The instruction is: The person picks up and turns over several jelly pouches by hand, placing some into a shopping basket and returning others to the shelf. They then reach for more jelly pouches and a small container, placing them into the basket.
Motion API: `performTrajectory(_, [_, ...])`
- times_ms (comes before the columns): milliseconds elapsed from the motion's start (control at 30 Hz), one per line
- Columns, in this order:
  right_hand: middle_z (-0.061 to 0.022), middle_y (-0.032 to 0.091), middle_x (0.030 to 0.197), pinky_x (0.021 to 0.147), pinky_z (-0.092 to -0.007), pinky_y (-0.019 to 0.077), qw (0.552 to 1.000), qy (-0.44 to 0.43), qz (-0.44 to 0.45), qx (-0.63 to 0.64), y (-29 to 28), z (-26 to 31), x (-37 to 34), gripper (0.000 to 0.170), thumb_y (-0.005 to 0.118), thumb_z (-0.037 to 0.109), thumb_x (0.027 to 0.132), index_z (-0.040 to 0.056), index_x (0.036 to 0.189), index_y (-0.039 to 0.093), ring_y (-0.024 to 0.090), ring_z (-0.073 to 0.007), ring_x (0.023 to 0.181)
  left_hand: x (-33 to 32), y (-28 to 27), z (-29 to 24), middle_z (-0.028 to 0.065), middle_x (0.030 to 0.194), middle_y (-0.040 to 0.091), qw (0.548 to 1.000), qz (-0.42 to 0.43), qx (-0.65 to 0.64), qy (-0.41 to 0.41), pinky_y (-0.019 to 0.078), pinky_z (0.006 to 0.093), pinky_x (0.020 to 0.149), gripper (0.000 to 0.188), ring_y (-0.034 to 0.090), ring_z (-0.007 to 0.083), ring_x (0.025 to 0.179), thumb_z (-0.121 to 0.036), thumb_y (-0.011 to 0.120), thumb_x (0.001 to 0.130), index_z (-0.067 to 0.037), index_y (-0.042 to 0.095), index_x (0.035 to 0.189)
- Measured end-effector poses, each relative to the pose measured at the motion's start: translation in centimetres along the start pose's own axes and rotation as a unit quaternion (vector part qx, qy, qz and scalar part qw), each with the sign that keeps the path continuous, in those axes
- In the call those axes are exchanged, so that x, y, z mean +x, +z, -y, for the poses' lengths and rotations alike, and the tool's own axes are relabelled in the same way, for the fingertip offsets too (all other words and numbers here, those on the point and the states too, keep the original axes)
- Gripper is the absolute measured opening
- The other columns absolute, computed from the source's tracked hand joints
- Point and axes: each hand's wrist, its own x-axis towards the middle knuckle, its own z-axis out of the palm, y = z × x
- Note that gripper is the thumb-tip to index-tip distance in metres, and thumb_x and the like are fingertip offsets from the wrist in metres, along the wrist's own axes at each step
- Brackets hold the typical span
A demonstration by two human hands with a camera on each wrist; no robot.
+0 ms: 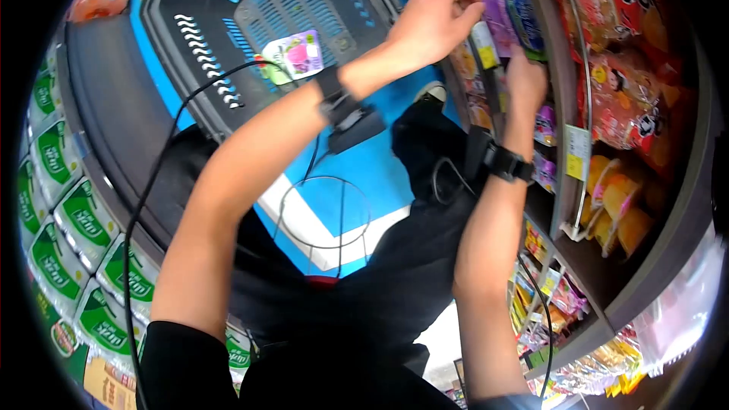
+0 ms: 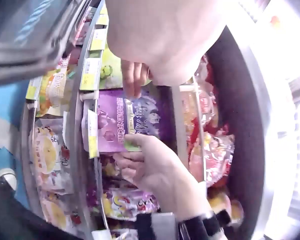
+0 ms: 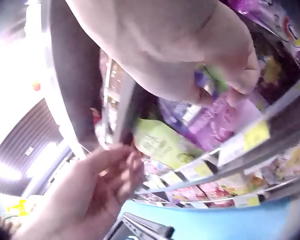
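A purple pouch (image 2: 110,117) with grape pictures stands on the shelf among the snack packs. My right hand (image 1: 526,83) pinches its side edge; in the left wrist view the right thumb and fingers (image 2: 132,155) are at that edge, by a green corner. My left hand (image 1: 437,21) hovers beside the pouch with loosely curled fingers and nothing in them. From the right wrist view, the left hand (image 3: 107,180) is near a light green pouch (image 3: 165,145). The near wrist hides part of the purple pouch there.
A dark shopping basket (image 1: 262,0) stands on the blue floor, with a white and purple pouch (image 1: 296,57) inside. Shelf rails carry price tags (image 1: 577,156). Bags of red-wrapped snacks (image 1: 607,91) fill the neighbouring shelf. Green packs (image 1: 83,216) are stacked at left. A black cable (image 1: 163,152) crosses there.
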Motion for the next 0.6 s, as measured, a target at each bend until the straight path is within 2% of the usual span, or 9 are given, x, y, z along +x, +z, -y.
performTrajectory(67, [-0.0168, 0.067, 0.069, 0.07, -0.0388, 0.0493, 0.997, 0.015, 0.027, 0.072, -1.9, 1.7, -3.5, 0.049, 0.057, 0.043, 0.086, -0.0043, 0.078, 0.067, 0.067, -0.0303, 0.067, -1.9, -5.6, -0.8, 0.0062, 0.076, 0.064, 0.99, 0.096, 0.086, -0.061, 0.0501, 0.0291, 0.061, 0.028, 0.065, 0.0105, 0.073, -0.028, 0.059, 0.093, -0.001, 0.061, 0.097])
performTrajectory(133, [-0.0116, 0.062, 0.06, 0.061, -0.035, 0.047, 0.99, -0.036, 0.105, 0.089, -2.3, 2.1, -5.3, 0.046, 0.057, 0.041, 0.085, -0.0015, 0.07, 0.065, 0.061, -0.0232, 0.055, -3.3, -11.5, 1.4, 0.01, 0.079, 0.066, 0.961, 0.21, 0.134, -0.118, 0.0507, 0.0314, 0.065, 0.03, 0.067, 0.0167, 0.076, -0.03, 0.057, 0.093, -0.001, 0.062, 0.099])
performTrajectory(200, [-0.0084, 0.059, 0.055, 0.055, -0.0326, 0.0449, 0.969, -0.105, 0.188, 0.12, -1.3, 2.9, -6.1, 0.044, 0.058, 0.04, 0.085, 0.0003, 0.066, 0.063, 0.057, -0.0185, 0.048, -4.2, -17.2, 0.9, 0.0141, 0.083, 0.067, 0.896, 0.289, 0.27, -0.202, 0.0506, 0.0346, 0.07, 0.031, 0.067, 0.0248, 0.078, -0.029, 0.058, 0.092, 0.0, 0.062, 0.1])
performTrajectory(267, [-0.0072, 0.057, 0.053, 0.052, -0.0315, 0.0431, 0.93, -0.183, 0.276, 0.162, 0.8, 4.4, -7.0, 0.043, 0.057, 0.039, 0.085, 0.0013, 0.066, 0.062, 0.055, -0.0162, 0.047, -6.3, -21.2, 0.3, 0.0177, 0.085, 0.067, 0.826, 0.266, 0.463, -0.183, 0.0496, 0.0369, 0.075, 0.031, 0.066, 0.0309, 0.08, -0.028, 0.057, 0.091, 0.0, 0.063, 0.102])
performTrajectory(333, [-0.0097, 0.056, 0.056, 0.053, -0.0339, 0.0426, 0.926, -0.228, 0.281, 0.113, 2.7, 6.9, -8.7, 0.035, 0.057, 0.03, 0.086, 0.0003, 0.068, 0.06, 0.053, -0.017, 0.049, -7.5, -23.1, 0.4, 0.017, 0.084, 0.067, 0.85, 0.191, 0.414, -0.264, 0.0495, 0.0365, 0.074, 0.032, 0.066, 0.0289, 0.079, -0.029, 0.057, 0.091, 0.0, 0.063, 0.102])
performTrajectory(400, [-0.0132, 0.056, 0.059, 0.057, -0.0353, 0.044, 0.908, -0.295, 0.277, 0.11, 4.3, 9.7, -10.4, 0.032, 0.058, 0.028, 0.085, -0.0005, 0.07, 0.059, 0.053, -0.0204, 0.053, -8.0, -23.8, -0.1, 0.0156, 0.082, 0.067, 0.863, 0.118, 0.356, -0.338, 0.049, 0.0353, 0.071, 0.032, 0.064, 0.0256, 0.073, -0.029, 0.057, 0.091, 0.0, 0.064, 0.102])
performTrajectory(467, [-0.0159, 0.057, 0.062, 0.06, -0.0362, 0.0448, 0.885, -0.318, 0.315, 0.13, 6.7, 11.7, -11.5, 0.033, 0.059, 0.029, 0.085, -0.0012, 0.073, 0.06, 0.052, -0.0248, 0.056, -8.4, -24.6, 1.9, 0.0126, 0.075, 0.066, 0.915, 0.083, 0.25, -0.305, 0.048, 0.0355, 0.066, 0.031, 0.062, 0.0223, 0.066, -0.029, 0.057, 0.091, 0.001, 0.065, 0.098])
performTrajectory(533, [-0.0173, 0.063, 0.071, 0.065, -0.0373, 0.0478, 0.869, -0.356, 0.326, 0.105, 9.0, 14.1, -12.9, 0.029, 0.059, 0.027, 0.085, -0.0012, 0.081, 0.063, 0.063, -0.0282, 0.067, -8.4, -25.3, 3.1, 0.0127, 0.069, 0.064, 0.914, 0.002, 0.276, -0.298, 0.0471, 0.0372, 0.063, 0.032, 0.061, 0.0251, 0.063, -0.031, 0.056, 0.091, 0.0, 0.064, 0.089])
performTrajectory(600, [-0.0036, 0.061, 0.066, 0.055, -0.0266, 0.0473, 0.85, -0.397, 0.332, 0.096, 12.8, 16.4, -14.2, 0.023, 0.059, 0.022, 0.09, 0.0013, 0.08, 0.061, 0.059, -0.0094, 0.056, -8.3, -26.6, 3.2, 0.0135, 0.065, 0.062, 0.898, -0.061, 0.32, -0.294, 0.0462, 0.0392, 0.061, 0.034, 0.061, 0.0289, 0.061, -0.033, 0.056, 0.091, 0.0, 0.062, 0.081])
